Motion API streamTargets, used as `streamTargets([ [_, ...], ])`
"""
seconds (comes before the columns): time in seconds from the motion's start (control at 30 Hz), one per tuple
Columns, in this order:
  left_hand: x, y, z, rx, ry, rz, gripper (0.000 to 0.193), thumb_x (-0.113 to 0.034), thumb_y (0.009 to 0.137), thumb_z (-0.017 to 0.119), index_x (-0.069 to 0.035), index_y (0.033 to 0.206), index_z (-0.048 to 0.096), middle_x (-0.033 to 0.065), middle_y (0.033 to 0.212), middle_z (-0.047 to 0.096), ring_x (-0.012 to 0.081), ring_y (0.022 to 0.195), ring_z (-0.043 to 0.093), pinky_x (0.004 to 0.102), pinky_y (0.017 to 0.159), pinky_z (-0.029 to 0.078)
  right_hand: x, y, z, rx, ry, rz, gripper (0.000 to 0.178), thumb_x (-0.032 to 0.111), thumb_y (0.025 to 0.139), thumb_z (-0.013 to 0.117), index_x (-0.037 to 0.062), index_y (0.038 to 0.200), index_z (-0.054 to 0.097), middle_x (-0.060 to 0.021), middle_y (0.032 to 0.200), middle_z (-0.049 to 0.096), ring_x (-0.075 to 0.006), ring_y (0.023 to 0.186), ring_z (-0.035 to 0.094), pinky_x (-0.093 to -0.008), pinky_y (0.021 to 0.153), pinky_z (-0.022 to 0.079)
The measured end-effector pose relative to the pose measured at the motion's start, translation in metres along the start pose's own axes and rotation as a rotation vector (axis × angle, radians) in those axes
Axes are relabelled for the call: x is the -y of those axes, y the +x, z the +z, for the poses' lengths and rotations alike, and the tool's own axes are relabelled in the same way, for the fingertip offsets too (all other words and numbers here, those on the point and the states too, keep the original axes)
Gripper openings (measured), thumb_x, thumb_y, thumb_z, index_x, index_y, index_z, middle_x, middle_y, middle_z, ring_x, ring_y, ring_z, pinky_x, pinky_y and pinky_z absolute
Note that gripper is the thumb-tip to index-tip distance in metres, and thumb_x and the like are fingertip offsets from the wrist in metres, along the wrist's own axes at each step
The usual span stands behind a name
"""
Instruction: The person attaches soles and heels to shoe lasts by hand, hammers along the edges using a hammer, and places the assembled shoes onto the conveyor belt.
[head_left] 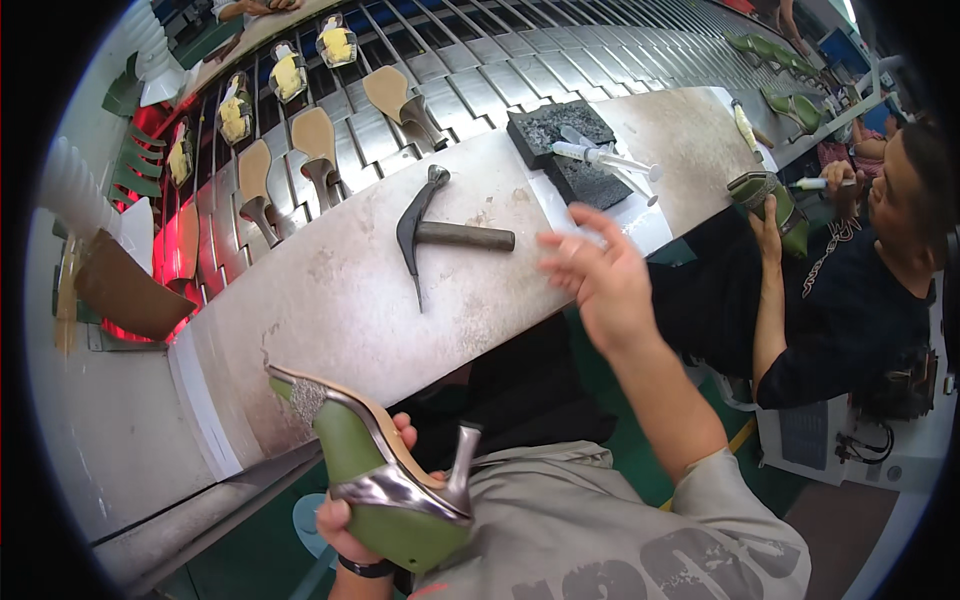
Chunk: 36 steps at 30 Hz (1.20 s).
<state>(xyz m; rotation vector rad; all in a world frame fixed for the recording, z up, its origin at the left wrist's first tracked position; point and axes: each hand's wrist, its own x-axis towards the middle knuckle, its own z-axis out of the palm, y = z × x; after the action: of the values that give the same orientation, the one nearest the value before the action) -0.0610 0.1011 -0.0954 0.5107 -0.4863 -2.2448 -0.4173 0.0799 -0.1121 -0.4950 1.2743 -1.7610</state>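
Observation:
My left hand (350, 530) is wrapped round a green high-heeled shoe (360, 450) with a silver strap and a glittery band near the toe. I hold it tilted at the bench's near edge, its tan sole and metallic heel turned toward the right. My right hand (605, 280) is raised over the bench's near edge, open and slightly blurred, with its fingers apart and part-bent. Just left of its fingers lies a shoemaker's hammer (465, 235), its dark curved head crossing the wooden handle. Beyond the hand, syringes (605, 158) rest on a black foam block (585, 180).
A slatted metal conveyor (470, 75) runs behind the bench (330, 300). On it sit tan heeled soles (315, 145) and several yellow-stuffed shoe uppers (288, 75). A red-lit opening is at left. At right, a co-worker (850, 270) holds a green shoe (775, 205) and a tube.

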Motion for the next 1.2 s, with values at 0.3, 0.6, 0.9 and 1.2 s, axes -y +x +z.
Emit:
streamTargets([
  [0.3,-0.013,0.016,-0.017,-0.093,0.029,0.003,0.099,-0.032,0.083,0.068,0.012,0.161,0.027,0.0311,0.161,0.041,0.0418,0.146,0.049,0.0626,0.114,0.049,0.030,0.071,-0.011,0.207,-0.066,-0.142,0.054,0.014,0.098,0.073,0.0023,0.146,0.051,-0.0167,0.114,0.074,-0.0192,0.095,0.074,-0.0311,0.084,0.058],
  [0.6,-0.010,0.003,-0.017,-0.236,0.099,-0.039,0.099,-0.030,0.076,0.072,0.013,0.157,0.034,0.0301,0.155,0.048,0.0353,0.135,0.060,0.0456,0.112,0.052,0.024,-0.111,0.023,1.002,-0.125,0.178,0.093,0.036,0.059,0.105,-0.0139,0.124,0.060,-0.0264,0.115,0.066,-0.0328,0.091,0.074,-0.0438,0.076,0.064],
  [0.9,-0.010,0.000,-0.018,-0.275,0.035,-0.042,0.106,-0.027,0.073,0.074,0.011,0.161,0.027,0.0332,0.159,0.041,0.0396,0.142,0.051,0.0582,0.110,0.051,0.032,-0.118,0.039,1.217,-0.197,0.171,0.100,0.053,0.070,0.097,-0.0158,0.132,0.058,-0.0224,0.109,0.068,-0.0246,0.085,0.069,-0.0318,0.074,0.057],
  [1.2,-0.011,0.001,-0.019,-0.270,0.019,-0.050,0.110,-0.026,0.073,0.076,0.008,0.164,0.024,0.0349,0.164,0.033,0.0442,0.152,0.040,0.0702,0.109,0.050,0.025,-0.118,0.047,1.186,-0.167,0.145,0.100,0.055,0.071,0.095,-0.0160,0.132,0.059,-0.0216,0.107,0.070,-0.0235,0.085,0.069,-0.0312,0.073,0.057],
])
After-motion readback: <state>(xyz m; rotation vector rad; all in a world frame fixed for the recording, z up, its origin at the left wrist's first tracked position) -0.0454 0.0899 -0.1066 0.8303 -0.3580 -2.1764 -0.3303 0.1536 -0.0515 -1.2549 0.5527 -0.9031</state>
